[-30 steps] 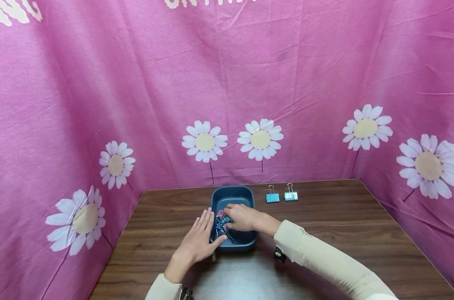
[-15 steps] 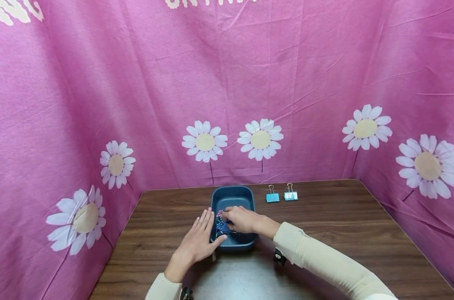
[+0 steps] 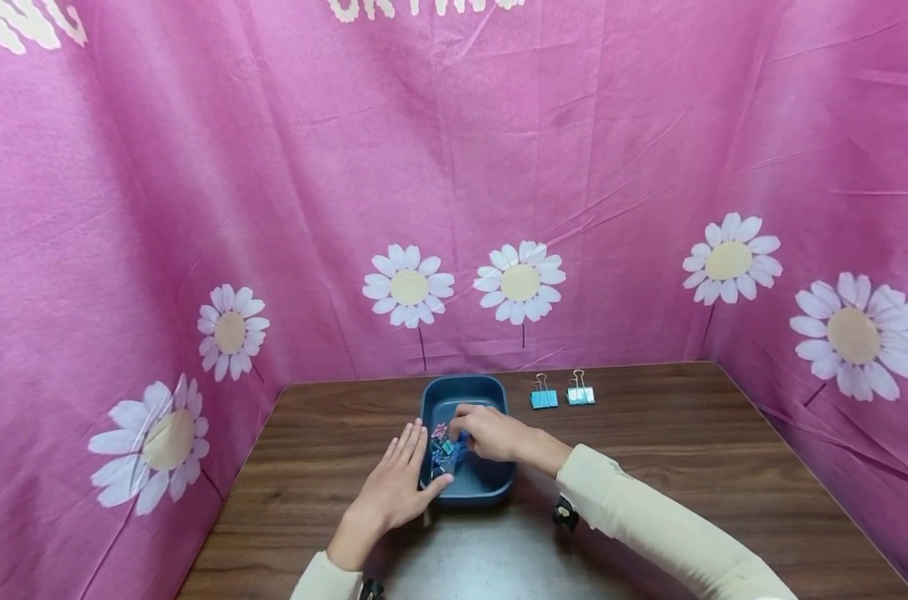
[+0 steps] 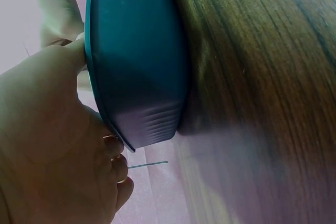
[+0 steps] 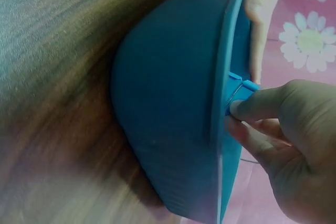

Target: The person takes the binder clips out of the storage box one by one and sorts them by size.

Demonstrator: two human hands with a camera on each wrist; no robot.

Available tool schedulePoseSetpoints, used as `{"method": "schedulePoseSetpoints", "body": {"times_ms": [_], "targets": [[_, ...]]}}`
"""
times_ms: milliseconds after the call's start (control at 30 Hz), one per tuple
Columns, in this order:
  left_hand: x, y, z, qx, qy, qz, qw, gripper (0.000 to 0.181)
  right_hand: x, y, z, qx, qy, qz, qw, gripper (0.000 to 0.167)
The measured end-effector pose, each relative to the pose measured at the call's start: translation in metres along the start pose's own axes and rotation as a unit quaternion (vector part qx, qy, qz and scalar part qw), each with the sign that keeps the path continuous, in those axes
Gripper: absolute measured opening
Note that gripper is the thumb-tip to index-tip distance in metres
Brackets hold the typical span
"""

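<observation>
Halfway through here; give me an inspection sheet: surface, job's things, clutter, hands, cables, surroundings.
Surface: brown wood-grain table, pale glare on its near part.
Job's things: blue tray holding a mixed pile of small clips; two light-blue binder clips on the table, right of the tray.
Clutter: nothing seen.
Hands: left hand rests against the tray's left rim; right hand pinches a blue clip.
Cables: nothing seen.
Surroundings: pink cloth with printed daisies.

Narrow free lane between blue bin (image 3: pixel 475 500) and two binder clips (image 3: pixel 544 400)
</observation>
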State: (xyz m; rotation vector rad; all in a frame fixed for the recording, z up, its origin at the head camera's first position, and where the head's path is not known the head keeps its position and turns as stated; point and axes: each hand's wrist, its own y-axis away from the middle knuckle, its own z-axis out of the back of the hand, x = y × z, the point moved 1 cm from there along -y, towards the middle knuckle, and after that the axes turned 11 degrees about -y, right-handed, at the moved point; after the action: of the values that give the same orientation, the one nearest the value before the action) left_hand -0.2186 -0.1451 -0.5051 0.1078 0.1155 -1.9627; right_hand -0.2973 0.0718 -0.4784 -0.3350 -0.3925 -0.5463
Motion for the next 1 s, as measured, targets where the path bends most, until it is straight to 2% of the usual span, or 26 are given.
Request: {"method": "schedulePoseSetpoints", "body": {"times_ms": [167, 367, 567, 700, 833, 1000], "targets": [[0.000, 0.000, -0.001, -0.003, -0.001, 0.000, 1.0000, 0.091, -0.003, 0.001, 0.009, -0.026, 0.007, 0.015, 0.9995, 0.034], [0.000, -0.001, 0.001, -0.001, -0.004, 0.002, 1.0000, 0.092, -0.007, 0.005, 0.017, -0.040, 0.026, -0.010, 0.9988, 0.036], [0.000, 0.001, 0.000, 0.001, -0.007, 0.002, 1.0000, 0.092, -0.009, 0.009, 0.021, -0.066, -0.019, -0.033, 0.9971, 0.032], [-0.001, 0.001, 0.000, -0.001, -0.008, 0.003, 1.0000, 0.091, -0.010, 0.010, 0.023, -0.079, -0.059, -0.058, 0.9935, 0.019], [-0.001, 0.001, 0.000, -0.001, -0.009, 0.005, 0.9999, 0.091, -0.010, 0.011, 0.024, -0.094, -0.070, -0.069, 0.9907, 0.008], [-0.002, 0.001, 0.000, 0.006, -0.006, 0.007, 0.9999, 0.091, -0.012, 0.012, 0.024, -0.109, -0.060, -0.078, 0.9892, 0.020]]}}
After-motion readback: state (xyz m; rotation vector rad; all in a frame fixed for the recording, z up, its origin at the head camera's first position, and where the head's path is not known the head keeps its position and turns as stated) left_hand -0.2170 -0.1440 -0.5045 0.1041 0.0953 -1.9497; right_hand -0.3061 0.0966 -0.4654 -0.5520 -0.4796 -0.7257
